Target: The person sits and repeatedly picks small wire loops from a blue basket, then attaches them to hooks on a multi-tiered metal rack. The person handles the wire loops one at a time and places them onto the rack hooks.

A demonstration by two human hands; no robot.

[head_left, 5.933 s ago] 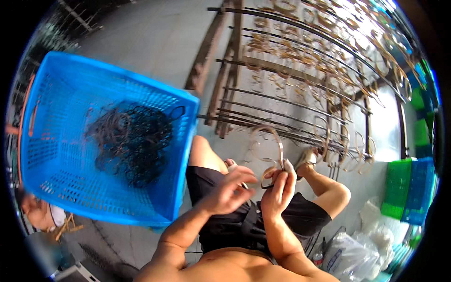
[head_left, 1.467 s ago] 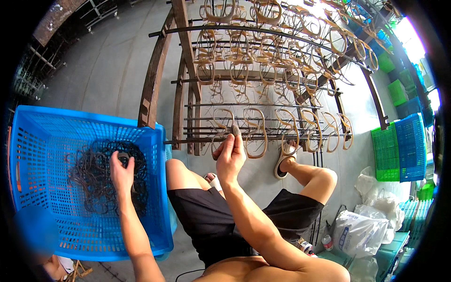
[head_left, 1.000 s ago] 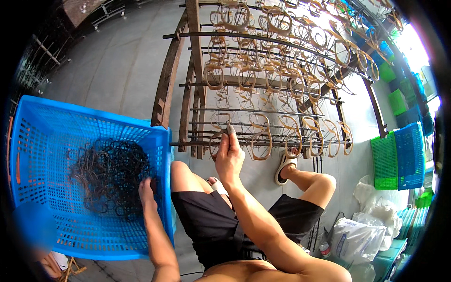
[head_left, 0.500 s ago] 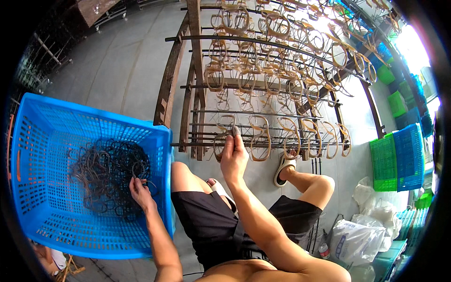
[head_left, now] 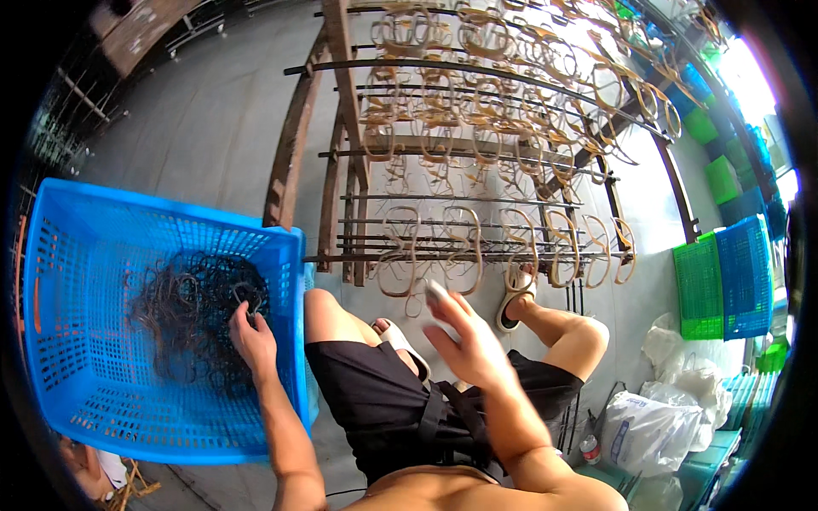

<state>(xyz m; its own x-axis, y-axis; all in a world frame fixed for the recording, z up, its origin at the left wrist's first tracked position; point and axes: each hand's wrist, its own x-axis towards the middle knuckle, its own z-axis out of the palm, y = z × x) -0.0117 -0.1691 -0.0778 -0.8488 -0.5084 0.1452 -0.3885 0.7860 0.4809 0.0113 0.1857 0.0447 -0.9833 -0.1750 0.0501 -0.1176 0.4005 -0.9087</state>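
One left hand [head_left: 256,341]: pinching loop [head_left: 236,293], near basket's [head_left: 292,277] right edge!
Right hand [head_left: 469,341]: released, near rack's [head_left: 288,170] front edge!

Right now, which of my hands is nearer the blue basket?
Left. Your left hand is inside the blue basket; your right hand is outside it, off to the right.

The basket [head_left: 170,206] at left is blue (its walls slotted gridwise), the tangled loops [head_left: 183,332] mostly black, the looped frames [head_left: 400,51] up top tan.

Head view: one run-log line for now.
left hand: at dark loops inside blue basket | right hand: open, near rack | tan loops: hanging on rack
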